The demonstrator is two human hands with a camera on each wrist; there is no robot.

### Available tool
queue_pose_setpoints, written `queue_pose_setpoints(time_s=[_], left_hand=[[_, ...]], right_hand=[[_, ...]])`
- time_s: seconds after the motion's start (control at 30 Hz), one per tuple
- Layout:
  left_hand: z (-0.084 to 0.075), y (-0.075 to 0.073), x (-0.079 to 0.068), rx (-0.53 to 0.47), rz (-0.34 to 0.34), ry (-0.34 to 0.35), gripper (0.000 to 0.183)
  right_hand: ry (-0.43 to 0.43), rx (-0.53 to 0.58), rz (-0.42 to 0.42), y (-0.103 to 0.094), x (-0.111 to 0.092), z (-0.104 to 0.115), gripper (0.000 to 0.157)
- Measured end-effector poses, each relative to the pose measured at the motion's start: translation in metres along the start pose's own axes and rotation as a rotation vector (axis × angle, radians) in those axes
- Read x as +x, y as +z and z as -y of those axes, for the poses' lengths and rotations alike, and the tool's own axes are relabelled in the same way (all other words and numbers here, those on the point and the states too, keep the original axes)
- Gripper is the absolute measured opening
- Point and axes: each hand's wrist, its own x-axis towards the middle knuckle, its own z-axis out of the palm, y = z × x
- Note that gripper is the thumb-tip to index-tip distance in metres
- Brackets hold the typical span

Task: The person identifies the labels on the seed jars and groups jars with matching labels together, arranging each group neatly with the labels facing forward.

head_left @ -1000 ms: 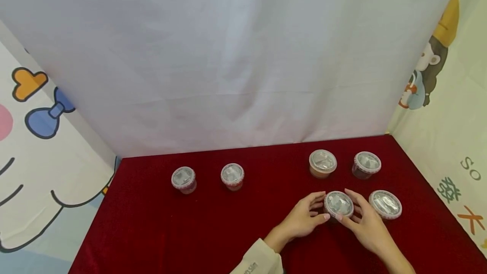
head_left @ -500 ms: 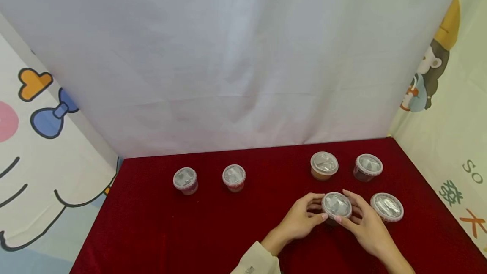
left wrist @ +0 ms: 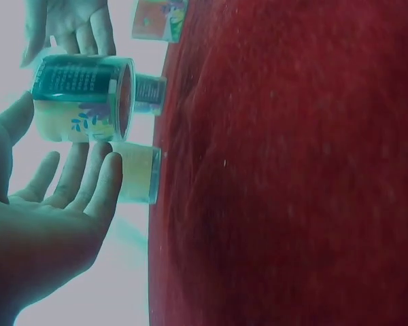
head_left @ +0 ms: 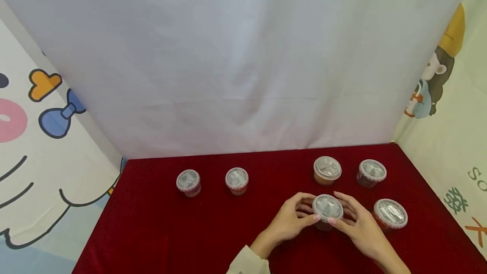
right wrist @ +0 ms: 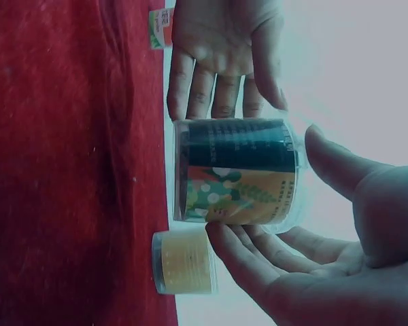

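Observation:
Between both hands a round plastic cup (head_left: 327, 207) with a clear lid is held upright, close over the red cloth. My left hand (head_left: 287, 221) grips its left side, thumb at the lid's rim. From the right, my right hand (head_left: 359, 227) grips it with thumb and fingers curved round the wall. In the right wrist view, the cup (right wrist: 238, 173) carries a printed label with a dark band and a leafy pattern. Just right of the right hand stands another lidded cup (head_left: 390, 215).
Behind the hands stand a lidded cup with pale brown contents (head_left: 327, 170) and a darker one (head_left: 371, 173). Farther left are two smaller-looking lidded cups, one reddish-purple (head_left: 188, 183) and one red (head_left: 236, 181). The red cloth (head_left: 205, 236) ends at a white curtain (head_left: 236, 75).
Both hands have carried the held cup a little to the left, away from the cup on the right. The other cups stay in place while the head view shifts slightly.

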Motion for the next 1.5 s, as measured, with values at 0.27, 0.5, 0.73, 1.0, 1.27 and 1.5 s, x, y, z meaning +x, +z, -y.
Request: queue_pose_setpoints(time_s=[0.27, 0.5, 0.73, 1.0, 1.27, 1.5], left_hand=[[-0.001, -0.015, -0.005, -0.062, 0.096, 0.007, 0.058], [-0.001, -0.025, -0.011, -0.11, 0.082, -0.013, 0.055], [-0.005, -0.035, -0.019, -0.127, 0.027, -0.013, 0.052], [0.0, -0.048, -0.03, -0.184, -0.031, -0.016, 0.052], [0.0, -0.057, -0.037, -0.202, -0.084, -0.027, 0.053], [-0.002, -0.067, -0.04, -0.165, -0.135, -0.055, 0.052]], right_hand=[[-0.033, 0.117, 0.066, 0.006, 0.006, 0.007, 0.064], [-0.026, 0.134, 0.103, 0.013, 0.011, 0.015, 0.064], [-0.005, 0.137, 0.099, 0.025, 0.016, 0.023, 0.062], [0.049, 0.168, 0.108, 0.044, 0.021, 0.028, 0.06], [0.056, 0.23, 0.117, 0.059, 0.027, 0.033, 0.06], [0.063, 0.235, 0.103, 0.068, 0.035, 0.036, 0.055]])
